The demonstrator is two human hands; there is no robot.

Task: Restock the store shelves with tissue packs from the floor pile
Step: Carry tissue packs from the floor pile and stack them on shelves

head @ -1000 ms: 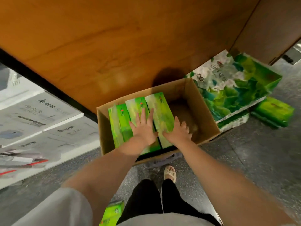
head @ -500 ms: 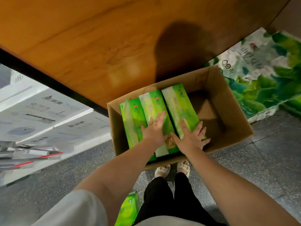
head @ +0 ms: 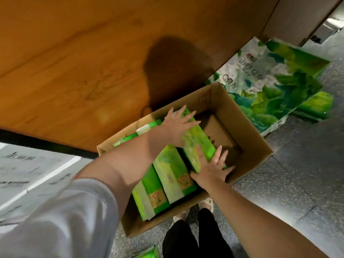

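Tissue packs [head: 173, 170] in green wrapping are standing side by side in an open cardboard box [head: 247, 127] that is sitting on the grey speckled floor [head: 297, 183]. They are filling the left part of the box, while the right part is showing bare cardboard bottom. The rightmost pack [head: 200, 140] is tilting up out of the row, lying between the person's two hands. The left hand [head: 176, 125] is resting flat on its far end, fingers straight and spread wide. The right hand [head: 212, 166] is pressing against its near end and right side, fingers also straight and fanned apart; neither hand is curling round the pack. A grey sleeve [head: 61, 216] is covering the left upper arm.

Just beyond the box a wooden panel [head: 93, 62] is rising, with a dark shadow falling on it. To the right of the box a large green and white leaf-printed bundle [head: 270, 86] is lying on the floor against the panel. At the far left, white cartons [head: 28, 174] with printed lettering are lying flat. Black trousers [head: 197, 237] and pale sandals are showing at the near edge, below the box.
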